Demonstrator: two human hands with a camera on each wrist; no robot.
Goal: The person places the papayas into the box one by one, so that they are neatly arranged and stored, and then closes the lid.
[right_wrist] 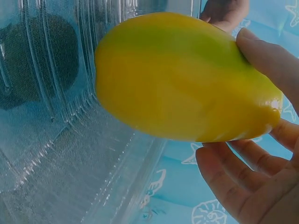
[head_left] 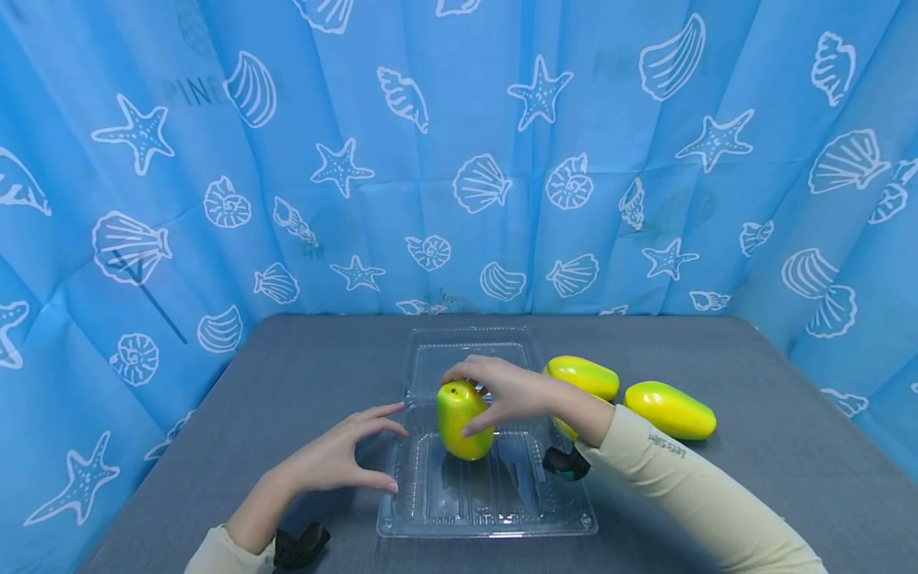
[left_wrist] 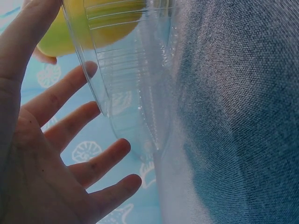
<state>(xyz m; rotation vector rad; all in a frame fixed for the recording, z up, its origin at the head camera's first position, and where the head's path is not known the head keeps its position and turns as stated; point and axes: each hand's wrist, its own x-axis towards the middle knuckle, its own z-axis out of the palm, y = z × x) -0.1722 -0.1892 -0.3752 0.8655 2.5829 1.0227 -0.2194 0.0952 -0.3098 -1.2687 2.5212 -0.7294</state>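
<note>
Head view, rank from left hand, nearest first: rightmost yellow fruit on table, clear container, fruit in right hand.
1. Clear container: its near side lies right beside the left hand.
2. Held fruit: over the container, in the right hand.
3. Rightmost fruit: on the table, far right.

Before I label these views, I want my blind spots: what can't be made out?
Head view: much of one loose fruit, covered by the right forearm.
Right wrist view: most of the left hand, cut off by the top edge and partly hidden by the held fruit.
Left wrist view: the left hand's thumb tip and part of the held fruit, cut off by the top edge.
</note>
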